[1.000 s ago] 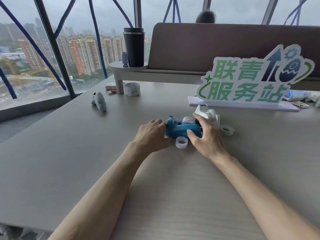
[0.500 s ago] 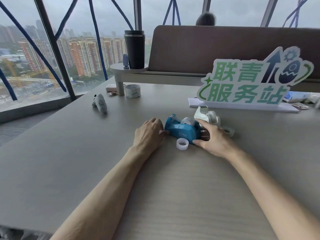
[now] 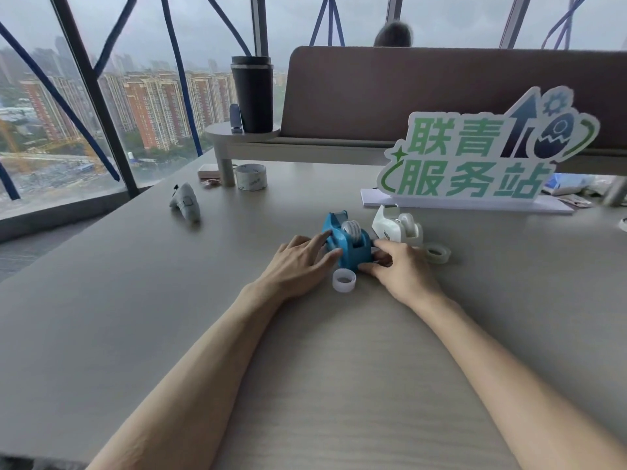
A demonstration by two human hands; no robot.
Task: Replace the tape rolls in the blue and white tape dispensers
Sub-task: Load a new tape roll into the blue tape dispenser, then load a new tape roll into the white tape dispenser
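The left hand [image 3: 298, 262] is lying low on the worktop [image 3: 135, 300] with its fingers [image 3: 319, 237] loosely spread, their tips touching the left side of the blue tape dispenser [image 3: 349, 247]; they are not wrapping around it. The right hand [image 3: 400, 269] is pressing against the dispenser's right, near end, its fingers [image 3: 381, 244] curling partly toward the body, thumb low by the base; whether they are truly clamping it is not clear. The blue dispenser is sitting upright on the worktop between the two hands, with a tape roll [image 3: 352, 228] seated in its cradle. An empty white core ring [image 3: 344, 280] is lying flat just in front of the dispenser, near both hands and touching neither. The white tape dispenser [image 3: 397, 227] is standing just behind the right hand, and a clear tape roll [image 3: 437, 253] is lying flat to the right of that hand. A green lettered sign [image 3: 475, 157] is standing behind them, and a wide tape roll [image 3: 251, 177] is sitting well apart at the far left.
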